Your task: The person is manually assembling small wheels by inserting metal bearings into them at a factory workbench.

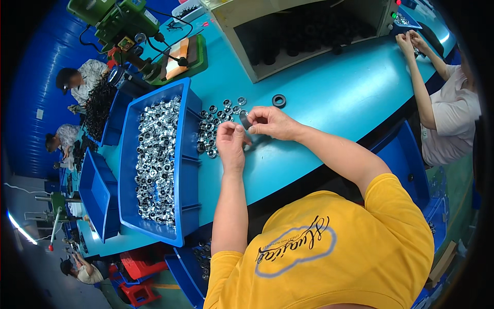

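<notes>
Over the blue-green tabletop, my right hand (271,122) pinches a black ring (245,121) between thumb and fingers, tilted on its edge. My left hand (231,143) is close beside it, thumb and fingertips pressed together near the ring. Whatever those left fingers hold, if anything, is hidden. Loose shiny metal cups (210,122) with dark centres lie scattered just beyond and left of my hands. Another black ring (278,101) rests flat on the table beyond my right hand.
A deep blue bin (186,154) full of shiny metal parts stands at my left. Behind it is a green press machine (121,31). A cream box (247,56) holding dark rings sits at the far side. A co-worker's hands (410,44) are busy at far right.
</notes>
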`<action>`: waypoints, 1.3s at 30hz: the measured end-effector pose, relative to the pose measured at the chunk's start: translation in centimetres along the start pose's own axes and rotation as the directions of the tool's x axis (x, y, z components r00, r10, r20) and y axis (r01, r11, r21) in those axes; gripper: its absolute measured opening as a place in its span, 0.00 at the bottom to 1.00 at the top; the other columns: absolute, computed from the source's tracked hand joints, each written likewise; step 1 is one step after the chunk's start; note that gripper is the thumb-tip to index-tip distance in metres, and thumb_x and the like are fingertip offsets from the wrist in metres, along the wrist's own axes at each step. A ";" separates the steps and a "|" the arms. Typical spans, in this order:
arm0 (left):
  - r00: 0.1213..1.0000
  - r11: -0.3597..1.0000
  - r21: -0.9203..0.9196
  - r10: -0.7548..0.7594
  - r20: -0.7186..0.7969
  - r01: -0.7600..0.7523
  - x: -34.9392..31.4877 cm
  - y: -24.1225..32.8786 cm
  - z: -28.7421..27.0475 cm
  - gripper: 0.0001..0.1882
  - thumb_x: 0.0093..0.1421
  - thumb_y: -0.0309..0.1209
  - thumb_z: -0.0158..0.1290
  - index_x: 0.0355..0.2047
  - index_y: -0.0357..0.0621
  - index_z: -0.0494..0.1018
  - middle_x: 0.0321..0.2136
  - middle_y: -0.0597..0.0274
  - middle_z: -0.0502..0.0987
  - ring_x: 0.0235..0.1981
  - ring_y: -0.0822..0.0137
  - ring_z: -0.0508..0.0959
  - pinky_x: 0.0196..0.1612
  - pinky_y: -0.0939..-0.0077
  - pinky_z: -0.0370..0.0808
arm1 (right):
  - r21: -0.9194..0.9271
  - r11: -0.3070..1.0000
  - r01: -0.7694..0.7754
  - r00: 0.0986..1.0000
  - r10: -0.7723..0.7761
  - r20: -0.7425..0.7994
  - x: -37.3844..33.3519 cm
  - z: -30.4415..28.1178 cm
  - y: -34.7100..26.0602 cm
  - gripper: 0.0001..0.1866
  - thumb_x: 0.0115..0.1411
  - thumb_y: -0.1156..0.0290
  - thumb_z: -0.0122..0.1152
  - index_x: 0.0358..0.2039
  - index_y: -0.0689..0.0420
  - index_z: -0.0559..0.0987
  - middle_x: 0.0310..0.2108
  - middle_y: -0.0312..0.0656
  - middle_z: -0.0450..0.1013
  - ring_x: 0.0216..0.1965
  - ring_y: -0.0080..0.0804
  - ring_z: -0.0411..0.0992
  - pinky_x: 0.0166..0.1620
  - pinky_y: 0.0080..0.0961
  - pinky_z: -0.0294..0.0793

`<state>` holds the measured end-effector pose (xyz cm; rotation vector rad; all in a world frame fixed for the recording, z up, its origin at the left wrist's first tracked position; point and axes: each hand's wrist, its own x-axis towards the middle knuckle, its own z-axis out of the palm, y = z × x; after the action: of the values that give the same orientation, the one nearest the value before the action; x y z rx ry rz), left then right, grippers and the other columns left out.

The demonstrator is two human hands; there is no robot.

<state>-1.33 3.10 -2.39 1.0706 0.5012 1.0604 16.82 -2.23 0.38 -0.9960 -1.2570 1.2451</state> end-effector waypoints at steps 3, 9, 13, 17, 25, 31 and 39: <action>0.999 0.999 -0.034 -0.037 0.002 0.037 -0.3 1.2 1.6 0.16 0.72 0.37 0.51 0.47 0.34 0.76 0.47 0.60 0.75 0.33 0.73 0.78 0.32 0.77 0.79 | 0.126 0.982 -0.143 0.982 0.125 0.140 -0.3 -1.0 -1.1 0.09 0.64 0.66 0.67 0.41 0.56 0.80 0.27 0.28 0.71 0.26 0.15 0.65 0.29 0.17 0.64; 0.993 0.994 0.000 -0.112 -0.020 0.112 -0.3 0.4 0.0 0.13 0.70 0.35 0.56 0.44 0.36 0.76 0.34 0.61 0.79 0.30 0.71 0.79 0.30 0.76 0.79 | -0.063 0.998 0.008 0.986 -0.018 -0.166 -0.2 -0.8 -0.9 0.12 0.62 0.68 0.69 0.44 0.55 0.83 0.27 0.30 0.72 0.24 0.16 0.65 0.28 0.18 0.65; 0.991 0.993 0.001 -0.118 -0.056 0.119 -0.4 0.3 0.1 0.11 0.68 0.34 0.58 0.40 0.37 0.76 0.30 0.61 0.79 0.27 0.72 0.78 0.27 0.77 0.78 | -0.569 0.772 0.284 0.898 -0.422 -0.125 -1.1 0.3 -1.5 0.12 0.54 0.72 0.73 0.40 0.54 0.85 0.32 0.36 0.74 0.26 0.24 0.70 0.31 0.21 0.71; 0.992 0.991 0.038 -0.126 0.001 0.125 -0.4 0.2 0.1 0.13 0.66 0.36 0.61 0.40 0.37 0.76 0.32 0.63 0.80 0.26 0.75 0.77 0.26 0.80 0.77 | -0.663 0.672 0.331 0.873 -0.485 -0.056 -0.9 0.6 -0.5 0.10 0.54 0.72 0.73 0.35 0.58 0.82 0.31 0.40 0.73 0.28 0.32 0.72 0.31 0.26 0.72; 0.998 0.987 0.152 0.054 -0.031 -0.049 -1.1 0.9 0.2 0.09 0.70 0.34 0.55 0.41 0.41 0.72 0.31 0.65 0.76 0.27 0.74 0.75 0.30 0.78 0.76 | -0.045 0.993 -0.107 0.991 0.103 -0.090 -0.7 0.5 -1.3 0.11 0.56 0.71 0.72 0.38 0.58 0.79 0.30 0.35 0.71 0.33 0.22 0.72 0.36 0.26 0.73; 0.990 0.992 -0.032 0.116 -0.077 -0.119 -0.9 2.3 0.4 0.09 0.71 0.32 0.48 0.43 0.39 0.70 0.36 0.59 0.76 0.35 0.67 0.77 0.39 0.67 0.79 | -0.792 0.600 0.110 0.966 -0.253 -0.058 2.3 0.2 -0.9 0.14 0.55 0.74 0.69 0.43 0.57 0.80 0.44 0.47 0.73 0.42 0.45 0.76 0.46 0.37 0.78; 0.999 0.983 -0.176 0.042 -0.032 -0.047 -0.7 2.1 -0.2 0.11 0.70 0.33 0.46 0.45 0.38 0.70 0.38 0.58 0.76 0.36 0.65 0.78 0.39 0.64 0.80 | -0.890 0.444 0.106 0.940 -0.336 -0.056 3.1 -0.9 2.4 0.15 0.58 0.72 0.68 0.45 0.58 0.82 0.40 0.48 0.76 0.40 0.48 0.77 0.45 0.39 0.79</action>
<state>-2.71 2.78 -0.71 0.9140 0.3992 1.1391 17.13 1.19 -1.72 -1.5734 -1.8160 0.1397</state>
